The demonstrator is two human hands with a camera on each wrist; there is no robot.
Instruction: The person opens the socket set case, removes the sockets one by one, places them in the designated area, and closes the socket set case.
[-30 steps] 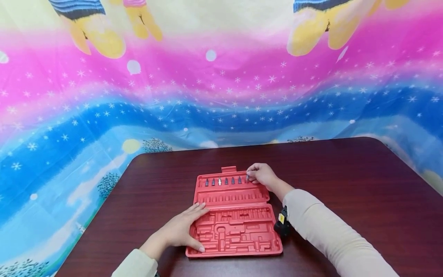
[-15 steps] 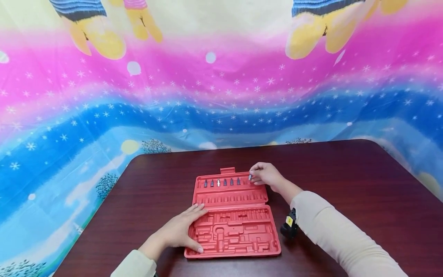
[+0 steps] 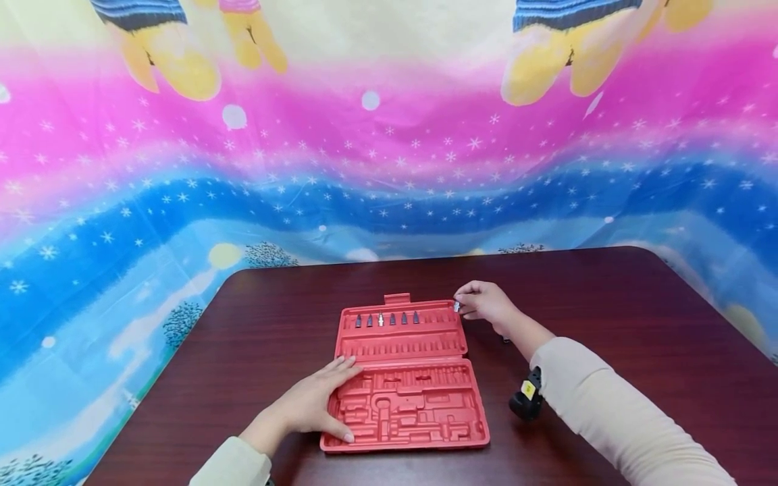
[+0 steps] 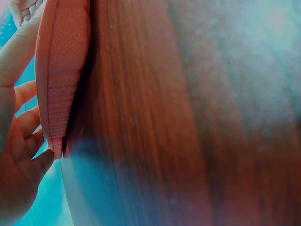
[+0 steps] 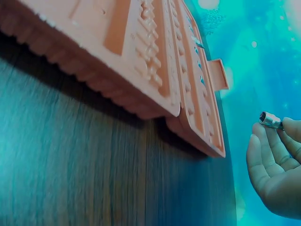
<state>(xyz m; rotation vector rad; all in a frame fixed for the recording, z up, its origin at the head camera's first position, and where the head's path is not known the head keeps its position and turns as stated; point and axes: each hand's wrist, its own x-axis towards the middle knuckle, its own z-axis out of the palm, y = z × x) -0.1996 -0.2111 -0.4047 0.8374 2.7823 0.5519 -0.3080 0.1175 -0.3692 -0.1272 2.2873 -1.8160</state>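
A red plastic case (image 3: pixel 425 408) lies unfolded on the table, its moulded slots facing up. Several small bits stand in the far half's upper row, one silver bit (image 3: pixel 381 320) among dark ones. My left hand (image 3: pixel 306 405) rests on the near half's left edge, fingers spread. By the far right corner of the case, my right hand (image 3: pixel 489 307) pinches a small silver socket (image 3: pixel 456 306) between thumb and fingertips. The right wrist view shows the socket (image 5: pixel 270 119) with its hollow end pointing away from the hand (image 5: pixel 282 174).
The dark wooden table (image 3: pixel 608 324) extends around the case. A patterned curtain (image 3: pixel 389 169) hangs behind it. A black wrist camera (image 3: pixel 527 398) with a yellow label sits below the right sleeve. Something small and dark shows beneath the right wrist.
The right hand has moved rightward from the upper row with the socket, leaving that spot in the row bare. The left hand keeps its place on the case.
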